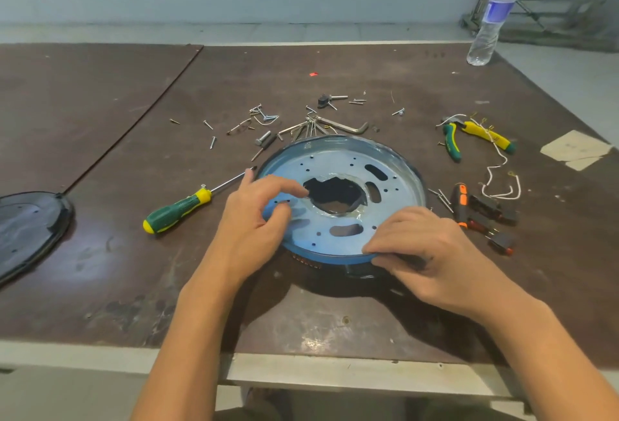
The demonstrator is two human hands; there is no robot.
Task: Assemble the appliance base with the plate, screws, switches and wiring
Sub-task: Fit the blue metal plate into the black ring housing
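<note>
At the far left of the counter (100, 102) lies a black cover (26, 229). Next to it lies 1 screwdriver (181, 208) with a green and yellow handle. The left hand (254, 219) is over the left side of the round blue plate (338, 159). Its fingers are half curled, and I cannot tell if they hold something small. The plate sits in the middle of the counter on a dark base (361, 271), with loose screws (234, 126) scattered behind it. The right hand (422, 246) grips the near rim of the plate, fingers curled on top. Further right lie pliers (479, 134), black switches (492, 216), a white wire (499, 182) and 1 water bottle (492, 15).
</note>
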